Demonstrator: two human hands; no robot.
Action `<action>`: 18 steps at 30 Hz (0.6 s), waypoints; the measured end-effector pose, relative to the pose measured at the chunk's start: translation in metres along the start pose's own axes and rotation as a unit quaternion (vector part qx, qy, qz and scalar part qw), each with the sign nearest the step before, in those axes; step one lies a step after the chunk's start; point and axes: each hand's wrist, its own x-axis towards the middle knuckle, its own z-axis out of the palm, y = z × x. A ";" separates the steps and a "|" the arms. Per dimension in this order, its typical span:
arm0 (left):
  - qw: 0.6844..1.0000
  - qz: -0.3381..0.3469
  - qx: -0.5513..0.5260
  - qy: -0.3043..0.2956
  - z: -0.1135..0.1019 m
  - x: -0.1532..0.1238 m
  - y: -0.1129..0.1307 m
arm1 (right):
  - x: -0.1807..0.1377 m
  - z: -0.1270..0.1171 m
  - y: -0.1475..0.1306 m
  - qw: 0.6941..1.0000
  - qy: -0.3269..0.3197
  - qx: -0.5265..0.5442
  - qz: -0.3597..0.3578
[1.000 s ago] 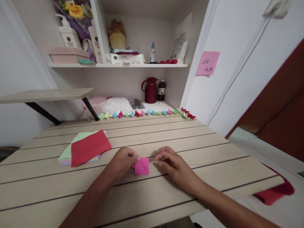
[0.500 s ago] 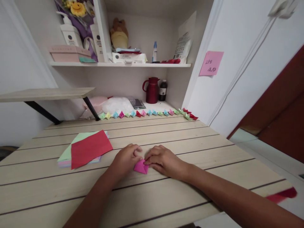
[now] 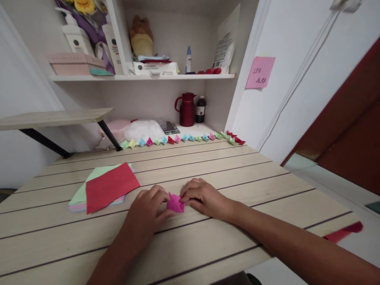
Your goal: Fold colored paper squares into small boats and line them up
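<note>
A small magenta folded paper [image 3: 175, 203] lies on the striped wooden table [image 3: 225, 245] in front of me, one pointed flap standing up at its upper left. My left hand [image 3: 148, 209] is at its left side, thumb and index finger closed on that edge. On the right, my right hand [image 3: 204, 197] pinches the paper's corner between thumb and fingertips, its other fingers curled. To the left of my hands, a red paper sheet [image 3: 113, 187] rests askew on a stack of pastel sheets [image 3: 77, 198].
A row of small folded paper pieces [image 3: 171, 139] in several colours lines the table's back edge. Behind it stand a red jug [image 3: 187, 111] and a dark bottle [image 3: 200, 109]. A raised wooden shelf [image 3: 59, 117] on black legs is at the left.
My left hand has shifted left and lower, its thumb now at the paper's lower left. A pointed flap has risen on the magenta paper. The view has moved slightly.
</note>
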 end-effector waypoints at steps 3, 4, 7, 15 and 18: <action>0.999 0.001 -0.001 -0.050 0.003 0.000 0.004 | -0.001 0.000 0.001 1.000 -0.002 -0.004 -0.002; 0.998 -0.003 0.001 -0.060 0.004 0.000 0.006 | -0.001 0.000 0.001 1.000 -0.001 -0.005 -0.002; 0.998 -0.014 -0.002 -0.067 0.007 0.001 0.011 | -0.001 -0.001 0.000 1.000 0.002 -0.006 -0.001; 0.997 -0.050 -0.042 -0.031 0.018 0.003 0.013 | 0.000 0.002 0.003 1.000 0.004 0.014 0.017; 0.994 -0.085 -0.072 -0.019 0.020 0.005 0.010 | 0.001 0.003 0.004 0.999 0.015 0.029 0.035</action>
